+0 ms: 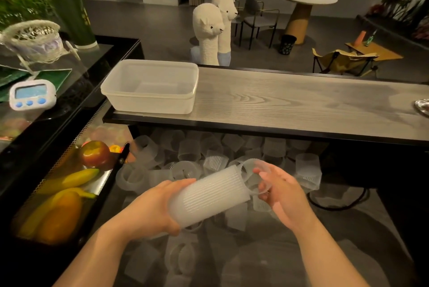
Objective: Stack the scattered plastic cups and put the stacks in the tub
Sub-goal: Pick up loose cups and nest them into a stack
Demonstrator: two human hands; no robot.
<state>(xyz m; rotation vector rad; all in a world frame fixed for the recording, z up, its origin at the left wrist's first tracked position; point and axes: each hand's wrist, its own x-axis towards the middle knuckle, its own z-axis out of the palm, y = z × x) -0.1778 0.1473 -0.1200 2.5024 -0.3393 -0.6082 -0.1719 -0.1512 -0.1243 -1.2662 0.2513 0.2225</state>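
Far left: a timer [32, 94] on dark glass, fruit [69, 184] in a case below. Behind, on the wooden counter [301, 105], the tub [149, 86], translucent, rectangular, nothing in it yet.

Left of centre, low in view: left hand [151, 205], fingers and thumb wrapped round the closed end of the stack [209, 196]. Stack held in the air, lying nearly level, long axis running from lower left up to upper right, open mouth at the right end, facing the other hand. Ribbed, frosted, milky plastic; many cups nested tight, rims showing as fine rings along the side.

Just right of the mouth: a single cup [261, 177], clear and thin, pinched at the rim by the right hand [281, 191], fingers curled on it. Cup beside the stack's mouth, close or just touching; cannot tell whether it has entered. Right hand plainly the nearer one for feeding it in; left hand only steadying.

Judged next: line the cup's base up with the stack's axis and push leftward into the mouth. Risk: a skewed entry jamming on the rim.

Beneath and beyond both hands: loose cups [209, 159] heaped on a lower surface under the counter, many lying on their sides. Much stacking left.
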